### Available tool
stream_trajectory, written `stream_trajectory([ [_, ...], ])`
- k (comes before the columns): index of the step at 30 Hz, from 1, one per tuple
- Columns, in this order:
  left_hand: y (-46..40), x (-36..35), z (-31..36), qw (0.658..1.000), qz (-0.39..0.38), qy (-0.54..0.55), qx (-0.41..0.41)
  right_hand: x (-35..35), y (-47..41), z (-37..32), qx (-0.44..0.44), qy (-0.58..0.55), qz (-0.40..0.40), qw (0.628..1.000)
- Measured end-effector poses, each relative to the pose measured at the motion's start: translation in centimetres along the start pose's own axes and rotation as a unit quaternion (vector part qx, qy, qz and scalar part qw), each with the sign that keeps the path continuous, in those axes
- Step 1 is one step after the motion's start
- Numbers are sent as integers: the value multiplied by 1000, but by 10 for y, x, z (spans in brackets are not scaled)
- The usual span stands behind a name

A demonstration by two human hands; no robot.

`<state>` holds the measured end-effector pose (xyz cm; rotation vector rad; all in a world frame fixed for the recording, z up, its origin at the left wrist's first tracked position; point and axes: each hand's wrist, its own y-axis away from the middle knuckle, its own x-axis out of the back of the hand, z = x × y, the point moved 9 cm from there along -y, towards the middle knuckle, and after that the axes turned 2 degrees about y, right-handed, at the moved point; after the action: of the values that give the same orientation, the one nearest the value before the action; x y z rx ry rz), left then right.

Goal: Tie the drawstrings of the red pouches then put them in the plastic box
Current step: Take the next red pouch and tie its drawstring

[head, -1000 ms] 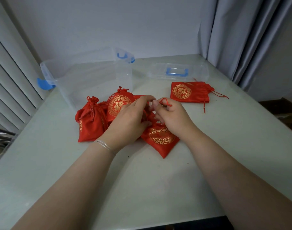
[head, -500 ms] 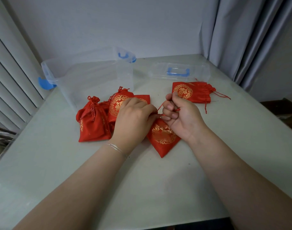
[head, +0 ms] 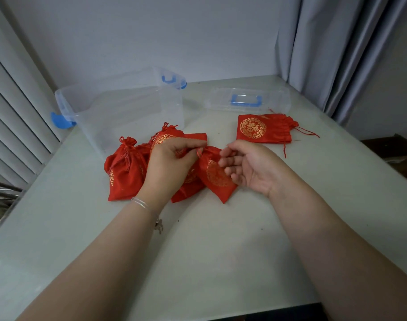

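Observation:
Several red pouches with gold emblems lie in a cluster at the table's middle. My left hand point(head: 172, 163) pinches the drawstring at the gathered neck of the middle pouch point(head: 215, 176). My right hand point(head: 248, 169) hovers just right of that pouch, palm turned left, fingers loosely curled and holding nothing. A tied pouch point(head: 124, 172) lies at the cluster's left. Another tied pouch point(head: 166, 135) and one more pouch point(head: 188, 188) are partly hidden under my left hand. A flat pouch point(head: 262, 129) with loose strings lies apart at the right. The clear plastic box point(head: 128, 110) stands open behind the cluster.
The box's clear lid point(head: 246, 100) with a blue handle lies at the back right. Grey curtains point(head: 336, 54) hang at the right, window blinds point(head: 13, 117) at the left. The table's front edge runs along the bottom of the view.
My right hand has let go of the drawstring and opened, drawing slightly right. My left hand still pinches the string at the pouch's neck, which is now gathered.

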<state>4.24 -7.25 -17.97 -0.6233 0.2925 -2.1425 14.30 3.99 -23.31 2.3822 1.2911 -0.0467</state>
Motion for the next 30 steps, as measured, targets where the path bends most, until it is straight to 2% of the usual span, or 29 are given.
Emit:
stream_trajectory([
  [2,-1,4,-1,1000,3,21,20,1,3,0,-1,88,-1,996],
  [3,-1,4,-1,999,-3,27,27,4,1,-5,29,149,16,988],
  [4,-1,3,-1,999,-12,32,29,9,1,-16,88,217,52,971],
  [6,-1,0,5,999,-38,29,10,17,11,-54,283,308,147,896],
  [7,1,-3,10,998,-54,22,-7,12,17,-65,355,329,142,864],
  [8,2,-7,13,997,-69,19,-22,6,17,-66,385,346,106,849],
  [10,4,-12,16,994,-96,16,-44,-9,7,-49,342,373,8,862],
  [12,3,-14,14,992,-110,8,-63,-14,-1,-36,284,367,-29,885],
  [15,2,-13,14,991,-106,-18,-80,-12,-6,-29,250,313,-39,915],
  [19,6,-11,22,981,-60,-120,-140,-16,-6,-27,247,301,-30,921],
  [23,9,-7,29,955,-20,-209,-210,-13,-6,-27,234,253,-25,939],
  [30,15,-14,38,933,-22,-227,-278,-10,-7,-21,187,213,-62,957],
])
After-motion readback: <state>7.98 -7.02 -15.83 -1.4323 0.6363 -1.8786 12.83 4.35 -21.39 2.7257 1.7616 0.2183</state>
